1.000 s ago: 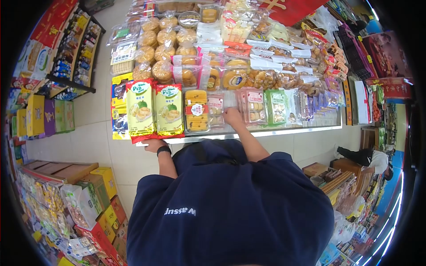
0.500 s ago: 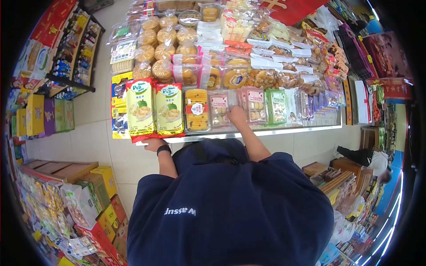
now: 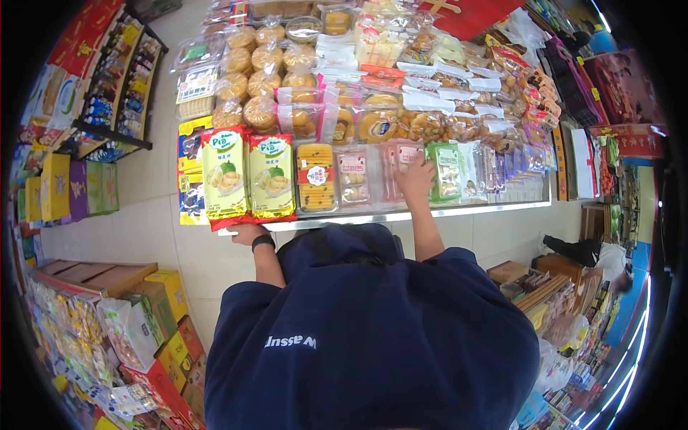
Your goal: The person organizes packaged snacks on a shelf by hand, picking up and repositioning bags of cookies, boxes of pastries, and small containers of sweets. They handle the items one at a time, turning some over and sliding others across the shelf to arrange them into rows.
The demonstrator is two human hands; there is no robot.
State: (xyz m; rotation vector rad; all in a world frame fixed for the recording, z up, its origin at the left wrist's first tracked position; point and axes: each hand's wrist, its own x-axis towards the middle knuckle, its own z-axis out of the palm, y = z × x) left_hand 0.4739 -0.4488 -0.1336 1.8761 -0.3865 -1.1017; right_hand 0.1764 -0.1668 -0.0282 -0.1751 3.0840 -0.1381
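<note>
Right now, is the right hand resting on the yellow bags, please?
No, the right hand lies on a pink-labelled clear pack beside the green pack.

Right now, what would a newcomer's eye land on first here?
The two bright yellow Pia packs at the front left of the display table stand out first, among crowded clear packs of pastries. The right hand lies spread on a pink-labelled pastry pack near the front edge, and the left hand sits at the table's edge below the yellow packs.
</note>
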